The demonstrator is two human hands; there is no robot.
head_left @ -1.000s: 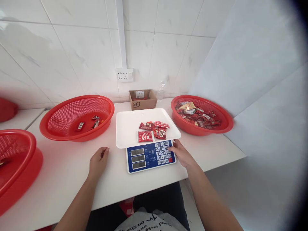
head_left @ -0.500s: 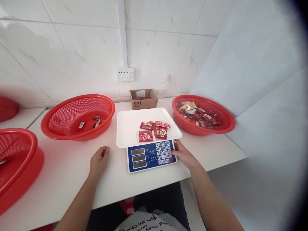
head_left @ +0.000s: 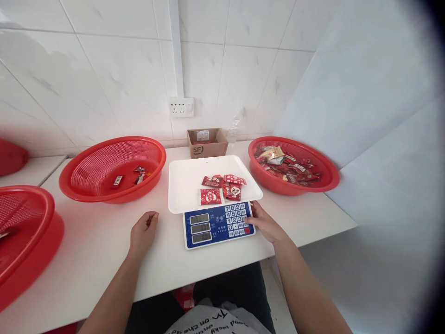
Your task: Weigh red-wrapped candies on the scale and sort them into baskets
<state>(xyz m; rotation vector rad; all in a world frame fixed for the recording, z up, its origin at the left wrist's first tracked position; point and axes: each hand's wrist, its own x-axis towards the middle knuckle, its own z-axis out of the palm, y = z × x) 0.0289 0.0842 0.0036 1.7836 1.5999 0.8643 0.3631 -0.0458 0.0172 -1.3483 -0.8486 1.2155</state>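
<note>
A blue-fronted electronic scale (head_left: 217,226) stands on the white counter, its white weighing tray (head_left: 187,183) carrying several red candy packets (head_left: 222,188). My right hand (head_left: 264,223) rests at the scale's right edge, its thumb touching the keypad's right side, fingers curled, holding nothing that I can see. My left hand (head_left: 142,233) lies on the counter left of the scale, fingers loosely curled inward, nothing in it.
A red mesh basket (head_left: 113,169) at left holds a few packets; another red basket (head_left: 294,164) at right is full of packets. A small cardboard box (head_left: 207,143) and a clear bottle (head_left: 233,130) stand by the tiled wall. More red baskets (head_left: 24,232) sit far left.
My right thumb has shifted slightly along the right side of the keypad. The left hand has stayed where it was.
</note>
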